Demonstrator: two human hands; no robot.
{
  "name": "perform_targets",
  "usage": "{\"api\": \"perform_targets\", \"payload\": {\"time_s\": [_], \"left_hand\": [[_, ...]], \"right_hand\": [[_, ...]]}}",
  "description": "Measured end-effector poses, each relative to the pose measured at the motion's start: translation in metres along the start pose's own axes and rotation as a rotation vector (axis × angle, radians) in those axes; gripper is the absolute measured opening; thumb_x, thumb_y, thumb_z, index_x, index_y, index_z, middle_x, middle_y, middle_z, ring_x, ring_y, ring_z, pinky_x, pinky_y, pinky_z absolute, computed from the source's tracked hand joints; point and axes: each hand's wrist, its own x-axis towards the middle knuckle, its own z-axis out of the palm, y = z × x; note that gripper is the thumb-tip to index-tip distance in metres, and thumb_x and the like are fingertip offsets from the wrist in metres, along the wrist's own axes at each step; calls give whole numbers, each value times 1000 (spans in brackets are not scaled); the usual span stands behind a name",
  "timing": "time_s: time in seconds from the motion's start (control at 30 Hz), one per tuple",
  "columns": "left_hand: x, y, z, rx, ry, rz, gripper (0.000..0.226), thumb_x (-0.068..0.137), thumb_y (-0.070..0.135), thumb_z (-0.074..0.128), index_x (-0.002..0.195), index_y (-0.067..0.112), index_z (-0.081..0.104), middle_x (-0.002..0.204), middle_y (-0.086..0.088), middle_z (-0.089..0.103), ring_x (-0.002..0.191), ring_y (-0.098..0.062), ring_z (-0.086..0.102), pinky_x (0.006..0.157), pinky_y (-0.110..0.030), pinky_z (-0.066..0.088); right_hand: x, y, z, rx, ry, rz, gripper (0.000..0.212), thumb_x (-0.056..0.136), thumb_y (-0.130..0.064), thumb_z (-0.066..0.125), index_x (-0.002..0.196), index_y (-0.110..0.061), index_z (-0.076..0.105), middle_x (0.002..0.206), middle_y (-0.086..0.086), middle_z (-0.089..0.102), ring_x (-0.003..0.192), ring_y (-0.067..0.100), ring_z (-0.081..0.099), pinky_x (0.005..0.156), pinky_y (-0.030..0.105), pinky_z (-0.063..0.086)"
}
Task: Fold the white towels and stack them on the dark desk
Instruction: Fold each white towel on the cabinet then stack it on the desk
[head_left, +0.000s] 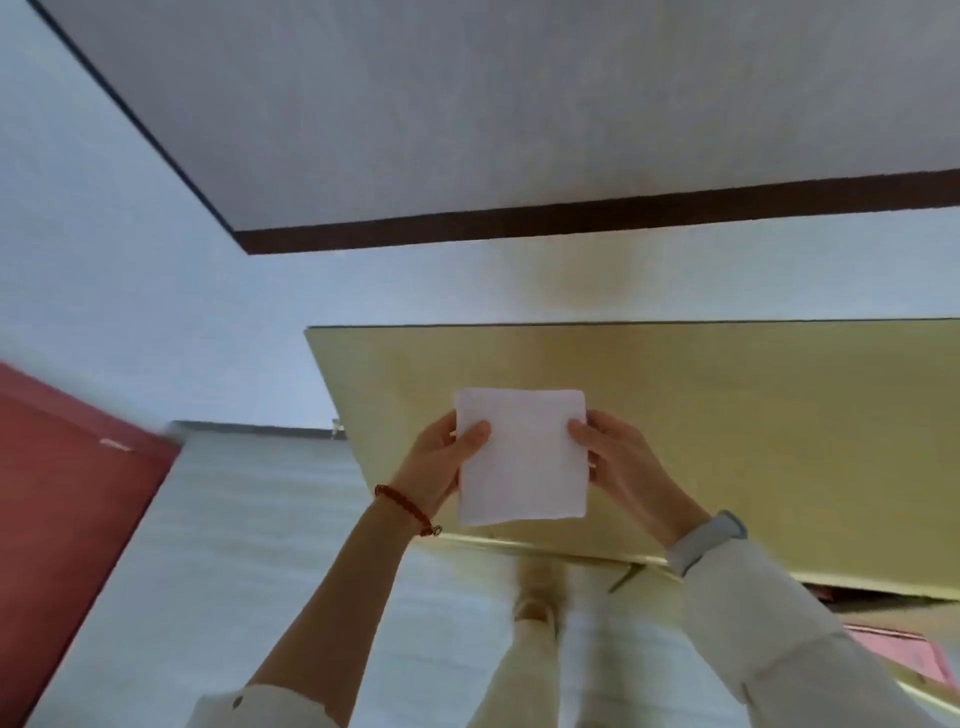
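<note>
Fingers of both hands are clamped on the folded white towel: the left hand pinches its left edge with the thumb on top, and the right hand pinches the right edge the same way, the remaining fingers hidden beneath the cloth. The towel is held in the air, flat and facing up, in front of the person and above the near part of a yellowish tabletop; it appears to touch no surface. No dark desk can be identified with certainty, though a grey panel with a dark edge lies farther off. The likely trouble from here is the fold springing open: only the two side edges are gripped, so the near edge hangs free and could droop or peel apart if the towel is tilted or swung quickly. Setting it down skewed would also make an uneven stack. The towel is nearly square, slightly longer along the line running away from the person, with its far edge level and square to the view.
</note>
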Motion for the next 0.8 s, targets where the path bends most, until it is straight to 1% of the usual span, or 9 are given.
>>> {"api": "perform_targets", "payload": {"time_s": [0.07,0.17,0.23,0.3,0.4,0.47,0.57,0.7,0.8], "left_hand": [[-40,-21,-37,94,221,-12,9,92,16,52,97,15,60,92,-7,64,84,-23,59,79,-43,51],[-108,-50,-84,349,563,50,19,94,19,48,76,13,51,70,-4,51,65,-18,46,59,-28,40],[-160,-66,-112,452,820,68,21,94,21,46,75,13,47,64,2,47,60,-13,42,51,-20,31],[-216,-82,-142,476,1066,58,18,94,23,45,78,14,45,64,9,47,61,-13,44,47,-18,28],[-307,-111,-197,448,1339,10,16,95,25,44,86,13,49,67,4,53,65,-23,51,53,-28,27],[-376,-139,-238,429,1493,-30,20,94,26,44,96,9,55,76,-5,61,73,-30,57,56,-28,30],[-497,-190,-294,429,1669,-105,22,94,25,45,102,8,57,85,-11,65,79,-32,60,60,-31,36],[-661,-264,-346,365,1856,-291,19,94,28,45,84,12,48,65,-4,52,73,-34,58,56,-31,31],[-760,-312,-373,286,1970,-361,24,94,27,46,77,10,45,59,-2,48,68,-34,55,55,-33,32]], "right_hand": [[-6,17,45,-206,-22,-29,11,92,-10,51,98,-9,60,79,-1,63,73,15,59,62,26,49],[-14,47,123,-665,-92,-221,13,92,-15,51,100,-14,60,72,-4,56,71,19,52,62,29,40],[-29,64,181,-909,-117,-419,18,92,-20,50,104,-12,61,75,1,59,71,24,54,64,30,39],[-52,83,245,-1045,-151,-663,21,92,-23,51,103,-12,64,78,5,66,70,29,60,60,29,39],[-99,118,348,-1098,-314,-886,37,89,-38,38,99,-16,67,70,4,67,58,28,63,49,27,42],[-139,154,418,-1101,-456,-916,43,90,-41,33,106,-18,66,77,5,70,63,30,64,52,32,47],[-216,223,521,-1043,-643,-936,32,95,-34,41,113,-18,62,90,5,71,76,34,64,60,35,46],[-339,317,647,-955,-883,-927,26,96,-31,41,101,-13,60,88,6,68,79,37,60,59,32,35],[-423,373,720,-904,-1026,-922,37,95,-38,33,102,-12,58,98,5,67,87,36,59,63,36,39]]}}
